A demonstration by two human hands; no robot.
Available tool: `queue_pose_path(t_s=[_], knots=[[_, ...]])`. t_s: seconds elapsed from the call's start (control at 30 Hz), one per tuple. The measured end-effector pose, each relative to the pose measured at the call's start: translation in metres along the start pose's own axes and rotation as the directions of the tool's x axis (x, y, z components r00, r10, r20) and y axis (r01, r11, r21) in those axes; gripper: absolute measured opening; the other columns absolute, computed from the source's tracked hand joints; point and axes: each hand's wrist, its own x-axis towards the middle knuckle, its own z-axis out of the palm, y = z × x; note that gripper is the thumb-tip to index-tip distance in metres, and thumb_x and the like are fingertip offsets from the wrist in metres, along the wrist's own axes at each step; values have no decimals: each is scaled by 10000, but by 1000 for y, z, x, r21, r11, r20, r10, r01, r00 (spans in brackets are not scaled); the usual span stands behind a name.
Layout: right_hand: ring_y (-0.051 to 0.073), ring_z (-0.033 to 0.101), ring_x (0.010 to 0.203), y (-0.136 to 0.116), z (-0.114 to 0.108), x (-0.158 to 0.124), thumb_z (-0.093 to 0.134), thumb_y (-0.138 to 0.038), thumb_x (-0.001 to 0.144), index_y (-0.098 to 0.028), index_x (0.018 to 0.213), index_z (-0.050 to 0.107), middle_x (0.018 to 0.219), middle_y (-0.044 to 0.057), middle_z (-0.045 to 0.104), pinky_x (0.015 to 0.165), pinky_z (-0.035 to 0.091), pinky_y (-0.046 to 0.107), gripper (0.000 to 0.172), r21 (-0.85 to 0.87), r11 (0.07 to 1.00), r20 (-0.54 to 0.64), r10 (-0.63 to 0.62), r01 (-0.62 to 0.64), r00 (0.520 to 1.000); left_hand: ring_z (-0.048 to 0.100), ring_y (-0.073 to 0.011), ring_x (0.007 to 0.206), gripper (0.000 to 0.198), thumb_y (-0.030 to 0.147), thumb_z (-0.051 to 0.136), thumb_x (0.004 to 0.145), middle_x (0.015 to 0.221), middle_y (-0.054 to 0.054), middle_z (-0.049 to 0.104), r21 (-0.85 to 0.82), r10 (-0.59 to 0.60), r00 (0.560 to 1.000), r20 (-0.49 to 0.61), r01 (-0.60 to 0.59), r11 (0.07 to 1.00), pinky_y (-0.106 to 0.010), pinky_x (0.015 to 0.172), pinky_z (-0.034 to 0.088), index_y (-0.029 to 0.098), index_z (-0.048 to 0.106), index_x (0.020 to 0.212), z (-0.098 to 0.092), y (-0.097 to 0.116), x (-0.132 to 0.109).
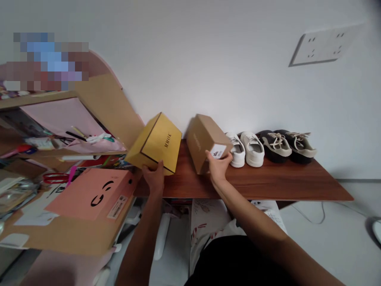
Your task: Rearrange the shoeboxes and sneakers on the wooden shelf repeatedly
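My left hand (154, 176) grips the near lower edge of a yellow shoe box (154, 143) marked MMOK, tilted at the left end of a dark wooden shelf (268, 180). A brown cardboard shoe box (205, 141) with a white label stands beside it, and my right hand (218, 166) holds its near end, fingers closed on the labelled face. Both boxes lean against the white wall.
A pair of white sneakers (247, 149) and a pair of dark sneakers (287, 146) stand in a row to the right of the boxes. A pink box (92, 194) lies on a cluttered desk at the left. A wall socket (324, 45) is at upper right.
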Motion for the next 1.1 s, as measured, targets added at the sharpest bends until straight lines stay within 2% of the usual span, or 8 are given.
queue_pose_path(t_s=[0.07,0.2,0.33,0.5,0.7,0.9,1.0,1.1], knots=[[341,440,1289,-1,-6,1,612,-500,863,-96,1487,233,1372,237,442,1020,457,463,835,-210,924,121,-300,320,946,550,-313,1136,356,384,761,699,1068,-125,580,265,225,963,147,-258,929,-470,1010,452,205,517,886,-11,-5,-3],[366,459,1146,7,-9,8,554,-292,901,-116,1439,410,1258,220,509,988,398,504,584,-379,566,471,-564,733,679,521,-342,1142,109,271,587,843,1079,-152,562,486,315,780,541,-596,640,-514,1033,399,197,575,922,-21,-15,-3],[309,484,1012,26,-1,15,408,-187,963,-162,1409,500,1189,188,549,912,387,435,456,-435,350,626,-545,830,558,527,-325,1065,115,213,513,871,1042,-148,563,533,239,656,716,-734,421,-470,975,419,193,608,933,-16,-29,2],[280,492,963,46,11,14,289,-158,1004,-193,1402,524,1146,168,584,853,387,401,463,-411,264,693,-531,873,487,526,-311,1023,144,216,482,891,1034,-147,571,570,167,629,760,-767,294,-432,922,430,192,615,940,-20,-48,9],[280,515,1020,52,14,1,359,-206,1002,-202,1433,494,1224,165,586,902,405,405,452,-385,324,704,-503,864,502,543,-326,1040,176,340,509,889,999,-159,588,497,189,596,781,-775,390,-449,950,427,188,572,951,-31,-54,7],[324,389,1343,61,-42,-11,524,-373,944,-220,1434,485,1474,150,462,1151,264,509,514,-279,429,558,-656,859,508,478,-411,1228,291,332,519,868,1225,-277,539,574,316,755,575,-647,501,-570,1051,355,117,563,1061,-24,-42,-18],[342,355,1388,72,-98,14,515,-423,940,-198,1403,492,1493,184,413,1142,278,532,515,-356,553,367,-658,753,657,437,-393,1316,365,310,530,885,1335,-273,494,476,396,757,520,-641,602,-582,1106,318,110,542,1190,4,-18,-60],[378,357,1387,78,-148,61,489,-420,943,-139,1403,460,1469,252,388,1105,314,561,540,-484,705,111,-538,518,836,481,-320,1318,369,300,529,919,1373,-208,495,195,414,594,689,-703,684,-489,1107,384,166,533,1264,60,19,-123]])
